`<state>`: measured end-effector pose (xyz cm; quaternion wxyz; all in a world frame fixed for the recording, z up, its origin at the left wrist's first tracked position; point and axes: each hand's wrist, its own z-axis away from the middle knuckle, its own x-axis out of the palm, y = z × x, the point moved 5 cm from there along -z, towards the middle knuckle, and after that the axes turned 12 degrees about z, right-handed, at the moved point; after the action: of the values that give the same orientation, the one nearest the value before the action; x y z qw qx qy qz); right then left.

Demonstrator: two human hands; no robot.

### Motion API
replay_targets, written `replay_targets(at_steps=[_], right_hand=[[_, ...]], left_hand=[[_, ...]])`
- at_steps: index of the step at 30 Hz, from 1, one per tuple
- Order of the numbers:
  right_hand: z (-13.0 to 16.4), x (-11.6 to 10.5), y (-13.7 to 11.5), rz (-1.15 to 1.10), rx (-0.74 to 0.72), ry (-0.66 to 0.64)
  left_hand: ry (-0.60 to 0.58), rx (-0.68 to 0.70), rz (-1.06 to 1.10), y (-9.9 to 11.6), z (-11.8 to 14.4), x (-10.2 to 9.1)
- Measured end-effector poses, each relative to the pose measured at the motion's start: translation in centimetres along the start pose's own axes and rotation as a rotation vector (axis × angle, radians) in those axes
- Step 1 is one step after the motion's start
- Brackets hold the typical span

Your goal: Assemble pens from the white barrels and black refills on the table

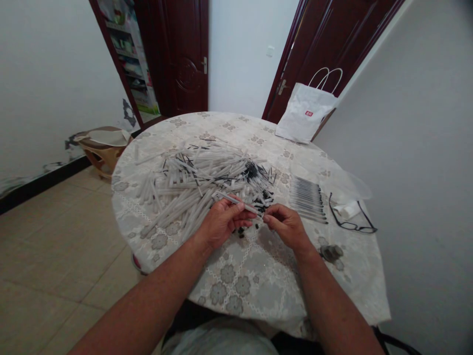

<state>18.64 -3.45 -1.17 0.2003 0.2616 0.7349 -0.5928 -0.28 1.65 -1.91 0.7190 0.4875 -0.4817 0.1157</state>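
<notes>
Only the white bag (303,118) shows an unreadable red label; left hand (221,222) grips a pen barrel (236,201).

White walls (44,74), dark red doors (185,59), beige tiled floor (55,256), small stool (103,148).

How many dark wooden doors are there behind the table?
2. One door stands behind the table on the left, next to a shelf. The other door is at the right, behind the white paper bag. More may be out of view.
</notes>
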Motion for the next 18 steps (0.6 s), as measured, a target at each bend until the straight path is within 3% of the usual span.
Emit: replay_targets(at_steps=[6, 11, 14, 18], right_hand=[[0.2, 1.0, -0.8, 0.639, -0.144, -0.198], [0.3, 2.3, -1.1, 0.794, -0.172, -0.225], [0.1, 2.3, -1.4, 0.652, -0.205, -0.094], [-0.1, 1.5, -1.3, 0.380, -0.136, 0.224]], left_hand=[[0.127, 0.131, 0.054, 0.8, -0.4, -0.7], [0.146, 0.170, 0.050, 1.1, -0.4, -0.7], [0.154, 0.170, 0.045, 1.1, -0.3, -0.5], [0.169, 0.160, 0.011, 0.9, -0.2, -0.5]])
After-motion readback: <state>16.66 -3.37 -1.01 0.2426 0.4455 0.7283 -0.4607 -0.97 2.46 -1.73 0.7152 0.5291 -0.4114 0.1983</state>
